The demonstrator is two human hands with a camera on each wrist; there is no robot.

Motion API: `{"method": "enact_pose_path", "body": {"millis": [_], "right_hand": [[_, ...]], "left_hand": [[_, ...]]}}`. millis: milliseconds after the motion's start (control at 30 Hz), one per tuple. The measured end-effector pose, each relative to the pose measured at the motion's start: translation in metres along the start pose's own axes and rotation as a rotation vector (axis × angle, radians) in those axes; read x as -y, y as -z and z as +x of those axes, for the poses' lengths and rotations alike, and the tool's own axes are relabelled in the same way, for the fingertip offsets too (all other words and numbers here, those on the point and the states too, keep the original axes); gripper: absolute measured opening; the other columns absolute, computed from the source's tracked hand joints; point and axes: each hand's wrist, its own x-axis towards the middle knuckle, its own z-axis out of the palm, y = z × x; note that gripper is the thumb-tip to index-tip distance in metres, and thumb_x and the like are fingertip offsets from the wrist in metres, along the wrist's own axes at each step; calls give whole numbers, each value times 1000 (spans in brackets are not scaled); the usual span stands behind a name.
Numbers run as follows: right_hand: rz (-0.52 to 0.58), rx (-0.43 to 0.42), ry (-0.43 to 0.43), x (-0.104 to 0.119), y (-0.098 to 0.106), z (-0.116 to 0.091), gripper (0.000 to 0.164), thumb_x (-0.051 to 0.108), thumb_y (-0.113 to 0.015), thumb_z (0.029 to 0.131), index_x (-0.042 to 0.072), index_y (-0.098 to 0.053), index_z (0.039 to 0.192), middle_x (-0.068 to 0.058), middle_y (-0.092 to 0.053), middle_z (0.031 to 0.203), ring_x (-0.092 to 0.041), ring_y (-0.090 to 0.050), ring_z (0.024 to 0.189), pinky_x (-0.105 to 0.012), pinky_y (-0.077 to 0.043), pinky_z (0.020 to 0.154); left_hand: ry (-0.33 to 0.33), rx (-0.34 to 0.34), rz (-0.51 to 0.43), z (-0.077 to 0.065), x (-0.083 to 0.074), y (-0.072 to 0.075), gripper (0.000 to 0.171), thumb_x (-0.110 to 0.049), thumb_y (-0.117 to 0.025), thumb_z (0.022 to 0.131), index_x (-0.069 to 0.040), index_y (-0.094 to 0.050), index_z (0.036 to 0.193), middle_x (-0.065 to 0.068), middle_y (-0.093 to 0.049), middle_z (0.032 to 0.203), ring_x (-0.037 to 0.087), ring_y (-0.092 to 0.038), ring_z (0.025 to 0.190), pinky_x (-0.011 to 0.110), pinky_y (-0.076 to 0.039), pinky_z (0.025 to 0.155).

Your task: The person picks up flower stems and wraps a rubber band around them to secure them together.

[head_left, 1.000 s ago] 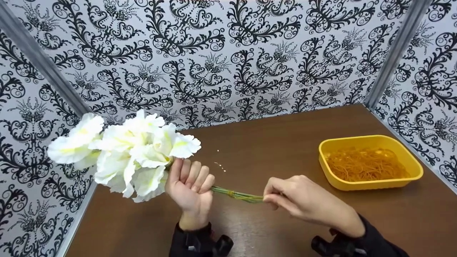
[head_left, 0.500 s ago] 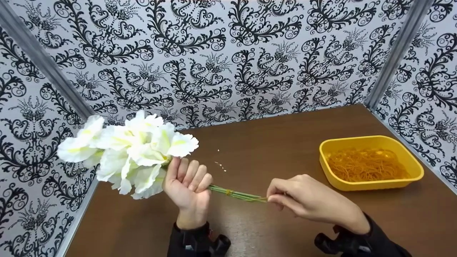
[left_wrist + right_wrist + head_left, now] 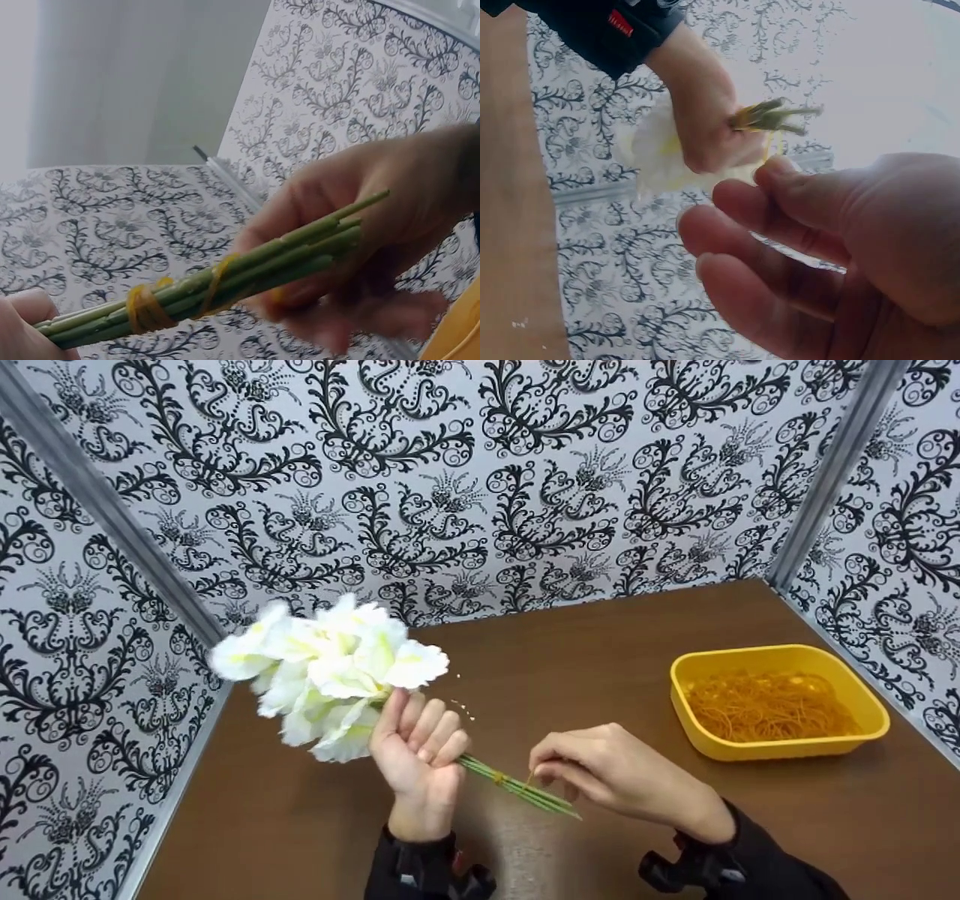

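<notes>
My left hand (image 3: 421, 757) grips a bunch of white artificial-looking flowers (image 3: 337, 660) just below the blooms, which point up and to the left. Below the fist the green stems (image 3: 555, 802) stick out towards the lower right. A yellow rubber band (image 3: 150, 311) is wound tightly round them near the fist. From the stems, a stretched yellow loop (image 3: 216, 286) runs to my right hand (image 3: 615, 772), whose thumb and forefinger pinch it; the right wrist view shows this band (image 3: 778, 142) taut at the fingertips. Its other fingers are loosely bent.
At the right of the brown table (image 3: 585, 652) stands a yellow tub (image 3: 780, 748) heaped with rubber bands (image 3: 772, 709). Small white crumbs (image 3: 465, 709) lie behind the left hand. Patterned panels (image 3: 480, 495) wall the table at the back and sides.
The bunch and left hand have shifted right, and the stem ends tilt lower. My right hand has moved left, from beyond the stem ends to beside the stems, still pinching the band.
</notes>
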Motion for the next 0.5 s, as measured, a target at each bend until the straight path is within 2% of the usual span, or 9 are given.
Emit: {"method": "enact_pose_path", "body": {"millis": [200,400,500], "right_hand": [[56,-28,57,-2,-9,2,14,3,-67,97,13,-70,105,6,-70,87,2,-63,65,-9,-50,56],[8,-85,67,-2,-11,3,15,4,-70,95,15,-73,105,7,-70,86,1,-60,66,-10,-48,59],[1,-94,41,0,-10,2,14,6,-68,97,16,-73,105,8,-70,88,1,-59,70,-12,-48,62]], "left_hand": [[79,-81,42,-2,22,9,52,-21,-55,98,-20,-17,62,-10,-14,53,4,-12,43,17,-13,40],[40,-23,15,-1,26,12,51,-20,-51,100,-19,-17,62,-10,-14,53,4,-12,43,16,-13,40],[12,-10,-3,1,25,14,51,-20,-51,100,-19,-17,62,-9,-15,52,5,-12,43,16,-13,40]]}}
